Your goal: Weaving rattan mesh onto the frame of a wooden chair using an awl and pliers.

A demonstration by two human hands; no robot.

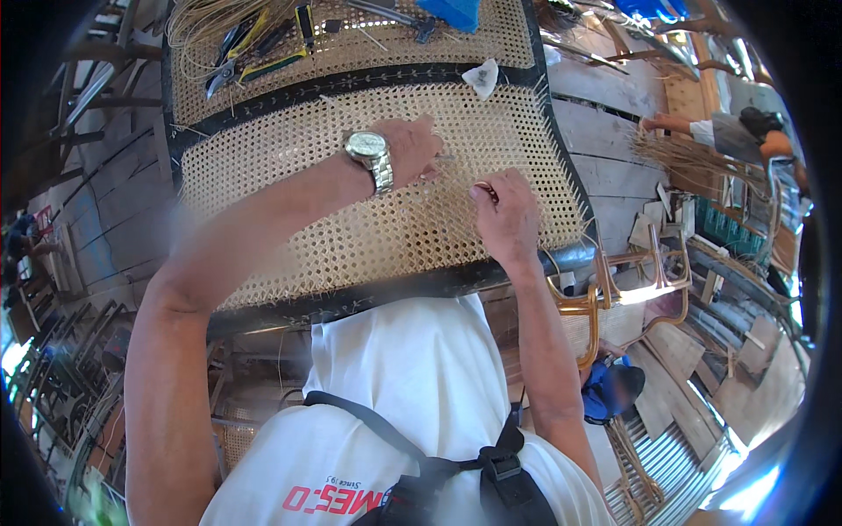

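A woven cane panel (351, 219) with a black frame spreads out in front of me, its open mesh crossed by fine strands. My left hand (410, 151), with a metal watch (368, 149) on the wrist, rests over the panel's middle with its fingers curled. Something thin shows by its fingertips, too small to name. To the right, my right hand (509, 210) is close above the weave with thumb and fingers pinched together; what they hold, if anything, is hidden. Loose cane ends stick out along the panel's right edge.
On the panel's far part lie yellow-and-black pliers (230, 66), a black-handled tool (304, 26), a coil of cane strands (206, 22) and a blue piece (452, 12). A crumpled white scrap (481, 79) sits on the black crossbar. Wooden chair frames (645, 280) stand at right; other people are nearby.
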